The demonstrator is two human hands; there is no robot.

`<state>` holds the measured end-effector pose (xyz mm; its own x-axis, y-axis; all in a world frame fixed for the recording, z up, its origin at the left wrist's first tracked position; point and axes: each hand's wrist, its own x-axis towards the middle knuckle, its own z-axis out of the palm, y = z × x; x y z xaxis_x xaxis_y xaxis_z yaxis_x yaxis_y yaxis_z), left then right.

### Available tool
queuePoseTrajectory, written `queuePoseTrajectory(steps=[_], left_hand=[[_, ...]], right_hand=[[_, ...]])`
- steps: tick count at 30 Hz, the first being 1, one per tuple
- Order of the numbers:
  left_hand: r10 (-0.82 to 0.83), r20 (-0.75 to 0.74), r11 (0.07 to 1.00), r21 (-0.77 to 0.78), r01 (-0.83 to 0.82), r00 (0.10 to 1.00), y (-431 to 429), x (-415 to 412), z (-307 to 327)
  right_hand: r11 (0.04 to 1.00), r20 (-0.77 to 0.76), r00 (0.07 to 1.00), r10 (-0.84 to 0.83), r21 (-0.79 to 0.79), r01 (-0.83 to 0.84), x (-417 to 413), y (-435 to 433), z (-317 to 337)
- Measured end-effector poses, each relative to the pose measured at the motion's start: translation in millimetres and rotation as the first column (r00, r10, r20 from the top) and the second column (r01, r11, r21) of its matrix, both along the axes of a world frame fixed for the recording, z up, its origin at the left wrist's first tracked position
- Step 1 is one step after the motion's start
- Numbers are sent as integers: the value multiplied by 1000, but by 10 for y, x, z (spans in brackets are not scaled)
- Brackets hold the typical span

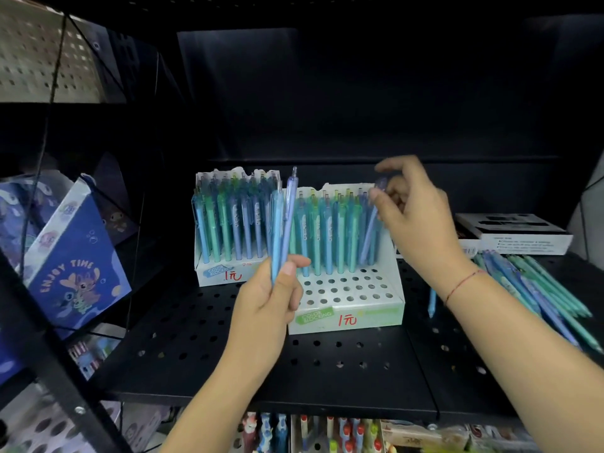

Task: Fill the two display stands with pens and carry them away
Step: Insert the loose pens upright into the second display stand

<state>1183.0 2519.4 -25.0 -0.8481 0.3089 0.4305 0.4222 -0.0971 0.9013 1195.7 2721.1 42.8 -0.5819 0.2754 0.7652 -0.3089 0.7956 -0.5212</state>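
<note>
Two white display stands sit on a black perforated shelf point(294, 364). The rear stand point(225, 274), further back and to the left, is packed with upright blue, green and lilac pens. The front stand point(343, 291) is just beside it, nearer and to the right; its back rows carry pens, while the front rows of holes show bare. Both stands bear a red handwritten price mark on the front edge. The left hand point(271, 299) is raised in front of the gap between the stands, and its grip is closed round the lower ends of two pens point(282, 220), one light blue and one lilac, held upright with their clicker ends up. The right hand point(415, 220) reaches over the right end of the front stand; its grip pinches the top of a lilac pen point(371, 230), thumb against curled fingers, with the forefinger lifted free. That pen leans leftward, its tip down among the last pens of the stand; whether it sits in a hole cannot be told. A red thread point(464, 282) circles the right wrist. A heap of loose pens point(536, 282) lies on the shelf to the right, below a white box point(523, 233). A blue "ENJOY TIME" box point(75, 266) leans at the left.
</note>
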Motion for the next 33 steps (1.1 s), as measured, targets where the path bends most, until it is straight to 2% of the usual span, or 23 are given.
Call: queuePoseTrajectory(steps=[6,13,18,21,24,25,27,29,30,33], left_hand=[[2,-4,1000,-7,-2,1000,0,-6,-43],[-23,-9,999,-37,23,1000,-11,20,-69],[-40,-13,997,-72,39,999,-12,32,-75],[-50,-12,995,-83,49,999,-10,38,-71],[-69,-8,994,-85,68,998,-6,42,-70],[-76,-5,993,-88,75,997,-8,40,-70],[-89,-6,991,-101,87,996,-10,39,-72],[-101,-16,988,-120,98,995,-6,43,-77],[-104,-20,987,-129,100,994,-4,44,-80],[-104,-30,984,-152,98,994,-3,47,-82]], right_hand=[[999,-21,999,-32,29,32,-11,26,-36],[994,9,998,61,-95,-60,-45,42,-104],[996,3,999,-37,86,37,-58,54,-124],[995,35,998,-55,83,52,-83,58,-140],[998,0,998,-63,24,63,-25,9,-111],[1000,-27,999,-18,-3,18,15,-27,-88],[972,-35,977,212,-93,-214,97,-126,-26],[845,31,866,499,-238,-479,152,-239,25],[771,57,798,600,-309,-557,163,-284,31],[637,66,688,722,-450,-626,149,-344,-6]])
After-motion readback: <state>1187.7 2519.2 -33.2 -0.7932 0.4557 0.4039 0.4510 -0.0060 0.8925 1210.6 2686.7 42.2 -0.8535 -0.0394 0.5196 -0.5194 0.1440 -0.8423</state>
